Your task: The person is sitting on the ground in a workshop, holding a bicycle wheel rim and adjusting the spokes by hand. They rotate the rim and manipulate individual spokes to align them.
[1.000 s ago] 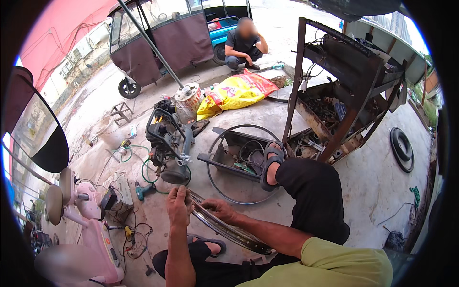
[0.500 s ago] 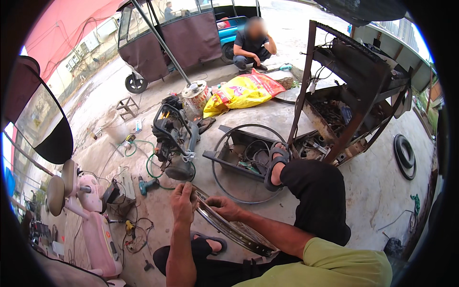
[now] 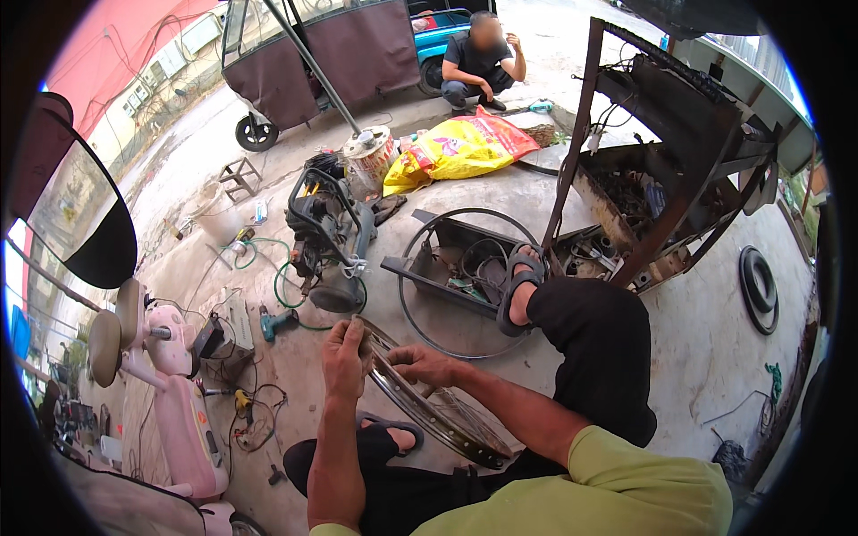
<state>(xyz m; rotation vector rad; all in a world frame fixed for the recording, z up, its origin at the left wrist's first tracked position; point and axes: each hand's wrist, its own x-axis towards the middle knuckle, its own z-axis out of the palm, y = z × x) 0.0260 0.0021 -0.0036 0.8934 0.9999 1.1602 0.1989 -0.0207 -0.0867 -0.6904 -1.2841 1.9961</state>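
Head view: everything sits a touch higher than half a second ago, as though the wearer's head has tipped down.
Far-left scooter: a pale pink, smooth-panelled scooter body (image 3: 189,438), rounded and scuffed.
Drill: a teal-and-black plastic cordless drill (image 3: 275,324) lying on the rough grey concrete ground (image 3: 693,366).
Machine: a black, tube-framed metal machine (image 3: 332,241) with a dull, rounded base.
Left hand: the left hand (image 3: 343,357) is clamped on the rim's upper end, thumb pointing up.
Rim: a silver, shiny metal wheel rim (image 3: 431,420), curved and dotted with holes, slants in front of the knees; more of its thin wire spokes (image 3: 466,413) shows now than a second ago, so I'd judge it has been turned slightly while the same upper stretch gets the attention.
Right hand: the right hand (image 3: 427,366), apart from the left, has its fingers bunched at the rim's inner side; whether they pinch a spoke I can't tell.
Ring: a thin, dark, round hoop (image 3: 465,357) circles part of a black, hard-walled oblong tray (image 3: 487,239).
Rack: a rusty brown angle-iron rack (image 3: 684,192), coarse and flaking.
Tyre: a matte black rubber ring (image 3: 747,286), lying flat.
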